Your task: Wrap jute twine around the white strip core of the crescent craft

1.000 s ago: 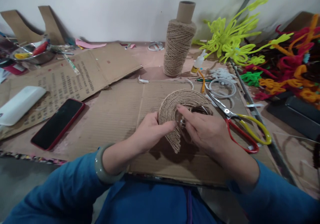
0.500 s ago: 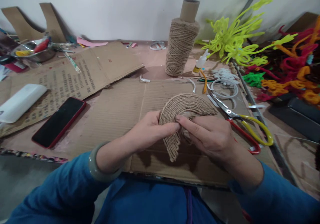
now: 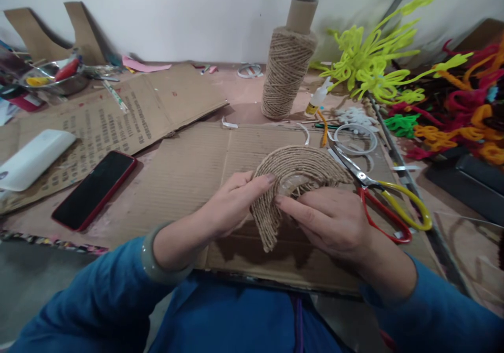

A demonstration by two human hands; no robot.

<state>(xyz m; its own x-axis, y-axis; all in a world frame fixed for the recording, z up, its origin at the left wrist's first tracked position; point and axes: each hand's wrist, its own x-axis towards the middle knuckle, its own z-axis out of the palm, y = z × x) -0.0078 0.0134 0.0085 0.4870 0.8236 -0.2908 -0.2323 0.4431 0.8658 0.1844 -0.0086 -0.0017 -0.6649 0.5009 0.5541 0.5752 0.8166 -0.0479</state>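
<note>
You hold a twine arch (image 3: 293, 167) over the cardboard sheet (image 3: 189, 169), near the middle of the view. Your left hand (image 3: 228, 206) grips its left leg, fingers (image 3: 260, 179) clamped on the outer edge. Your right hand (image 3: 331, 219) comes in from 4 o'clock, its fingers closed on the inner edge of the arch, forefinger tip touching the twine; what lies under the palm you cannot tell.

At 3 o'clock of the arch, just beside it, lie scissors (image 3: 378, 195) with red and yellow handles. At 1 o'clock sits a clear ring (image 3: 356, 138), and a small glue bottle (image 3: 317, 97) beyond it. At 12 o'clock a twine spool (image 3: 287, 67) stands upright on the worktop (image 3: 244, 98). Pipe cleaners (image 3: 394, 70), yellow-green, red and orange, pile up at 2 o'clock. At 9 o'clock, well apart, a red-cased phone (image 3: 94, 189) lies face up, with a white case (image 3: 33, 159) beyond it. A metal bowl (image 3: 53, 77) sits at 10 o'clock, by the wall.
</note>
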